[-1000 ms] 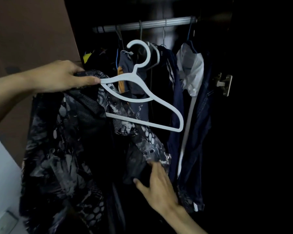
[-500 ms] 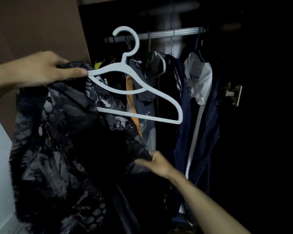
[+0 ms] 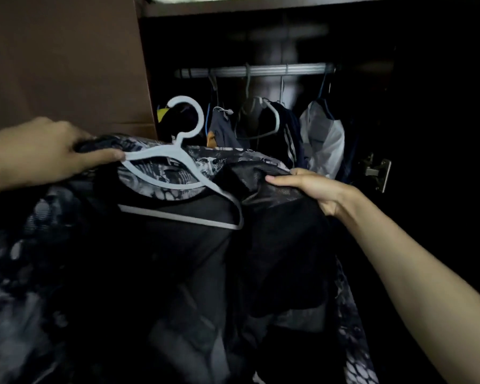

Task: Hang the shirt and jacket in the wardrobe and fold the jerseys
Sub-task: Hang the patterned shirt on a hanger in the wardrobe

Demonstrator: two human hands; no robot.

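Note:
I hold a dark jacket (image 3: 178, 273) with a grey-and-black print and black mesh lining, spread open in front of the wardrobe. My left hand (image 3: 47, 153) pinches the jacket's left shoulder together with the left end of a white plastic hanger (image 3: 183, 162). The hanger lies inside the collar, its hook pointing up. My right hand (image 3: 313, 187) grips the jacket's right shoulder edge, lifted level with the hanger. The hanger's right arm sits against the lining, short of that shoulder.
The wardrobe's metal rail (image 3: 255, 70) runs across the back, with several garments hanging from it: dark tops, a navy striped jacket (image 3: 288, 134) and a white piece (image 3: 324, 137). A brown door panel (image 3: 67, 59) stands at left. A metal hinge (image 3: 377, 173) sticks out at right.
My right hand rose from low on the jacket to its right shoulder edge and spread the jacket open. The hanger dropped lower, into the collar. The view tilted down.

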